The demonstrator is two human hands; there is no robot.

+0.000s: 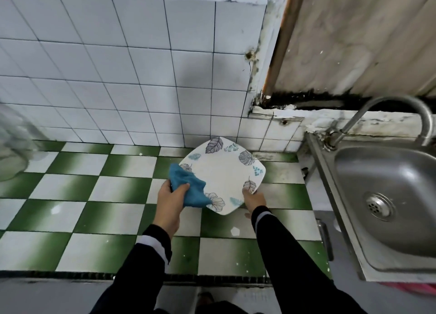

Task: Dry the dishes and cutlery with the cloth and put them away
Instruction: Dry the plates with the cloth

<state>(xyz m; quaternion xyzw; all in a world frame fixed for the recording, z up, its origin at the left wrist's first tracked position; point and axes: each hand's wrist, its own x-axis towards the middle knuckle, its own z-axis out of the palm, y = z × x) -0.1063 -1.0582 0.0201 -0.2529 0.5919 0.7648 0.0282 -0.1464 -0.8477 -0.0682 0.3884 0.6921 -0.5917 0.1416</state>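
A square white plate point(224, 174) with grey and teal leaf prints is held tilted above the green-and-white tiled counter point(113, 191). My right hand point(253, 199) grips its lower right edge, thumb on the rim. My left hand point(169, 202) holds a bunched blue cloth point(188, 186) against the plate's left edge and face. The cloth covers part of the plate's lower left rim.
A stainless steel sink point(387, 205) with a curved tap point(401, 115) sits to the right. White wall tiles rise behind the counter. A blurred glass object point(14, 143) stands at the far left. The counter's front edge runs along the bottom.
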